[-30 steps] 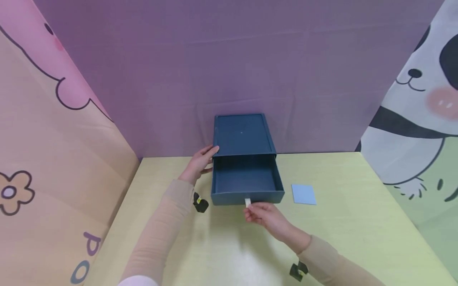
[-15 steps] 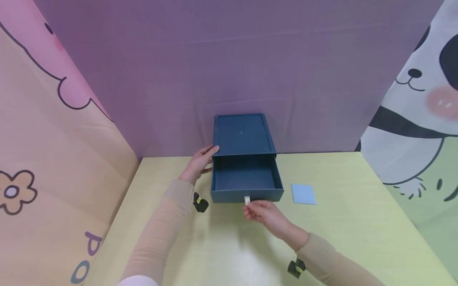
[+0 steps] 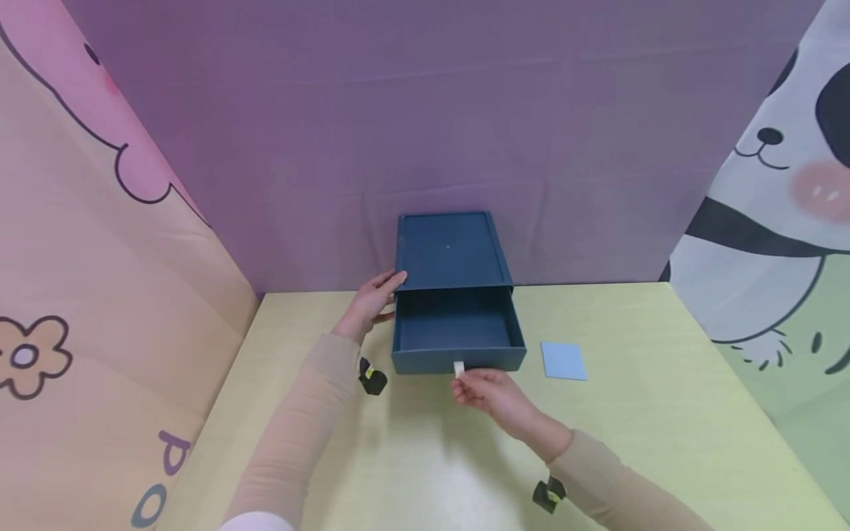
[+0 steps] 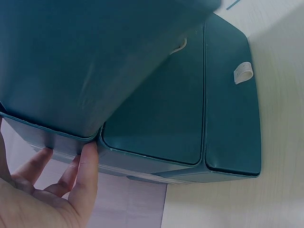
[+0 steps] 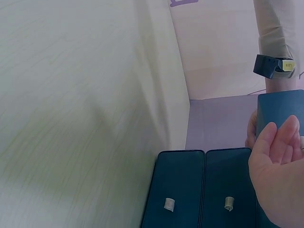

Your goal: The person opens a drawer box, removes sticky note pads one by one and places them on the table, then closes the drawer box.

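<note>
A dark blue drawer cabinet (image 3: 451, 251) stands against the back wall with its top drawer (image 3: 458, 361) pulled well out. The drawer's inside shows bare. My right hand (image 3: 501, 398) pinches the white pull tab (image 3: 459, 368) on the drawer front. In the right wrist view the tab itself is hidden behind my fingers (image 5: 285, 137). My left hand (image 3: 370, 302) rests against the cabinet's left side near its top front corner. Its fingertips (image 4: 88, 154) press on that side with the fingers fairly straight.
Below the pulled-out one, two closed drawers (image 4: 156, 114) carry white loop tabs (image 4: 243, 72). A light blue square (image 3: 564, 361) lies on the pale table (image 3: 631, 413) right of the cabinet. Printed cloth walls stand left and right, and a purple one (image 3: 451, 133) behind.
The top drawer has slid slightly back toward the cabinet, and my right hand has moved with it on the tab. My left hand has stayed in place.
</note>
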`<state>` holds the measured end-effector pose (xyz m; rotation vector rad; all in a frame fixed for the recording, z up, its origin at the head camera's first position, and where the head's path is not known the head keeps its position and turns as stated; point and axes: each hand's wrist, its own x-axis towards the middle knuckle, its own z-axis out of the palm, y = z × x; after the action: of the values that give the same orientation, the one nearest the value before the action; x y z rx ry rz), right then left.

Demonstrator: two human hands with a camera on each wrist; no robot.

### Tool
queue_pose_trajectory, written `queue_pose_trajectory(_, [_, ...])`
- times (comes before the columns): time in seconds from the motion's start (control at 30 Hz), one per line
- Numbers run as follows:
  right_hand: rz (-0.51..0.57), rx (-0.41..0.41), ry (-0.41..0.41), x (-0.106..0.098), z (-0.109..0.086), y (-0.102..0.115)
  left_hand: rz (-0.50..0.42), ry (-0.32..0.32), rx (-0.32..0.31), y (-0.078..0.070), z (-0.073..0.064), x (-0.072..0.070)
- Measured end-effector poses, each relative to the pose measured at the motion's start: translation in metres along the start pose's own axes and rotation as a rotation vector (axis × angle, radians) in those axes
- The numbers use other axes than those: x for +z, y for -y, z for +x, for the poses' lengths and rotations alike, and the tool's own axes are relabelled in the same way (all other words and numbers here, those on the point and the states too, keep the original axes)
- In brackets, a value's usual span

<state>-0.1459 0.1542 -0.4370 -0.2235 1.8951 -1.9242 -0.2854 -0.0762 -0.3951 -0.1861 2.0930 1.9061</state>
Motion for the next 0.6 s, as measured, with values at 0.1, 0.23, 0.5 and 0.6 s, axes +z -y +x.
queue_pose_trajectory(0.1, [-0.001, -0.001, -0.003, -0.0004, 0.0009, 0.0001, 0.0, 0.003, 0.001, -0.0004, -0.0011, 0.0])
queue_pose_trajectory(0.23, [-0.005, 0.002, -0.008, -0.0012, 0.0023, 0.0002, 0.003, -0.004, 0.0, -0.0007, 0.0002, 0.0])
queue_pose_trajectory(0.5, [0.001, -0.008, -0.017, -0.0018, 0.0034, 0.0023, 0.002, 0.004, -0.001, 0.0, 0.0006, -0.0004])
queue_pose_trajectory(0.6, [0.014, -0.015, -0.022, -0.002, 0.0039, 0.003, -0.003, 0.008, 0.002, 0.0003, 0.0004, -0.0007])
